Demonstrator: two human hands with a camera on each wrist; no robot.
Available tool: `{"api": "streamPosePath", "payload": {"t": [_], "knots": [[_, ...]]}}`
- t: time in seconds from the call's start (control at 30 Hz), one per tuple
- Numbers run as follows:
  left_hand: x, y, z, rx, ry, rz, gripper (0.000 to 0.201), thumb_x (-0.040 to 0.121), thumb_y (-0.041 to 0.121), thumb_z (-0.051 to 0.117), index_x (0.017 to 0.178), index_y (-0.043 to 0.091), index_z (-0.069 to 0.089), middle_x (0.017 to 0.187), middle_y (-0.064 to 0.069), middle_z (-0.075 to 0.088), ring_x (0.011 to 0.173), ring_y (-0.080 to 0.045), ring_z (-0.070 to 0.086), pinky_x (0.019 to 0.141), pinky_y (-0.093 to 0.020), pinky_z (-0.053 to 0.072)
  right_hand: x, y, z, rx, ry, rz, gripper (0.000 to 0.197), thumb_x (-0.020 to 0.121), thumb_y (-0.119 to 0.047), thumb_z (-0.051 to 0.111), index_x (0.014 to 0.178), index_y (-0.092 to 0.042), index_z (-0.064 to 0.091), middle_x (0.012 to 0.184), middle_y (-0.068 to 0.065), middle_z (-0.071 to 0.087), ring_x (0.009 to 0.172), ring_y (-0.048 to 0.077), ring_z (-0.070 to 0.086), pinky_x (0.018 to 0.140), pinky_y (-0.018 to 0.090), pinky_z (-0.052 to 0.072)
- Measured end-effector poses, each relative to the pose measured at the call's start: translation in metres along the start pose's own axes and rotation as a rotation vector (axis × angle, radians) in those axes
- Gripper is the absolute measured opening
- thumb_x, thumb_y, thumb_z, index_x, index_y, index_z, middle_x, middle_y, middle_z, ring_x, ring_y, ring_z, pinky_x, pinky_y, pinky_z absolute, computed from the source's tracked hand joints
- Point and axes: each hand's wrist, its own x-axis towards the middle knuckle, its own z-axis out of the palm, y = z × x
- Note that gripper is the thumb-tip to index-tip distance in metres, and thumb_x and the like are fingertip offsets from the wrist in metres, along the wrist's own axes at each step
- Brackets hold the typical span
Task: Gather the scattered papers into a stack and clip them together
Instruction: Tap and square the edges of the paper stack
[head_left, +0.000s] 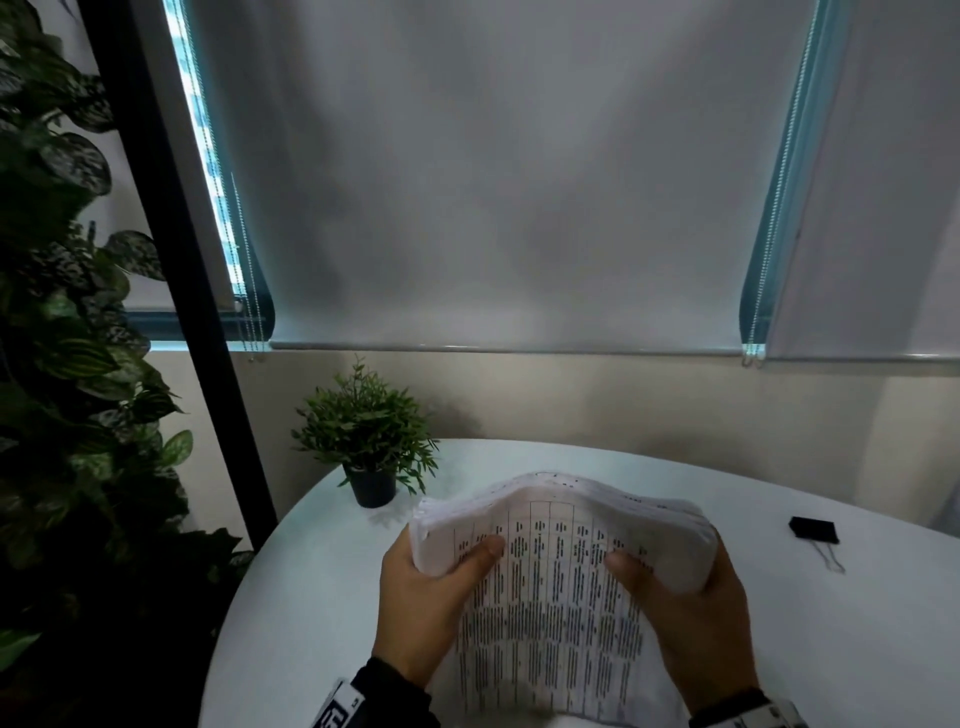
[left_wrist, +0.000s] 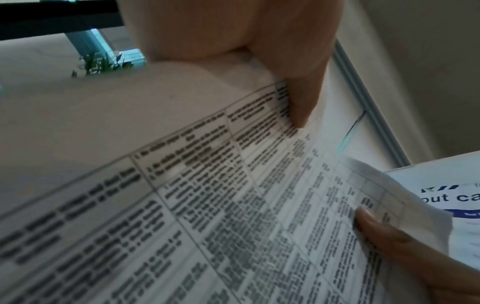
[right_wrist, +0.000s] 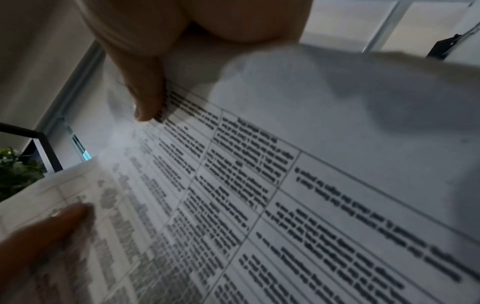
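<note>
Papers gathered into one stack, held above the bench. Left hand and right hand grip its sides, fingers curled round the edges. Clip lies apart on the bench, unused. Remaining, judged: square up, clip.

Both bare hands end in black cuffs, the left cuff and the right cuff, each with a white strap.
</note>
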Motion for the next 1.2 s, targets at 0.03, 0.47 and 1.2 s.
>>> {"api": "streamPosePath", "payload": {"t": [0.03, 0.47, 1.2], "knots": [[-0.001, -0.001, -0.003, 0.0, -0.006, 0.006, 0.048, 0.055, 0.017, 0.089, 0.097, 0.012, 0.067, 0.086, -0.003, 0.076, 0.078, -0.021, 0.073, 0.063, -0.029, 0.058, 0.0, 0.0, -0.002, 0.018, -0.008, 0.011, 0.05, 0.061, 0.003, 0.081, 0.092, -0.029, 0.059, 0.076, -0.034, 0.066, 0.069, -0.015, 0.061, 0.054, 0.004, 0.047], [0.0, -0.001, -0.013, 0.031, -0.124, -0.024, 0.051, 0.052, 0.024, 0.084, 0.098, 0.01, 0.067, 0.087, -0.003, 0.077, 0.079, -0.016, 0.073, 0.063, -0.021, 0.055, -0.013, -0.084, 0.022, -0.784, 0.039, -0.675, 0.087, 0.074, -0.064, 0.055, 0.142, -0.014, 0.032, 0.142, 0.003, 0.038, 0.134, 0.025, 0.034, 0.112, 0.041, 0.027], [0.002, -0.001, -0.009, 0.042, -0.104, -0.019, 0.057, 0.041, 0.037, 0.087, 0.092, 0.017, 0.071, 0.087, -0.001, 0.077, 0.08, -0.019, 0.073, 0.065, -0.023, 0.057, 0.022, -0.081, -0.004, -1.452, -0.474, -0.427, 0.039, 0.079, -0.062, 0.041, 0.089, -0.028, 0.056, 0.076, -0.009, 0.058, 0.066, 0.011, 0.056, 0.063, 0.028, 0.044]]}}
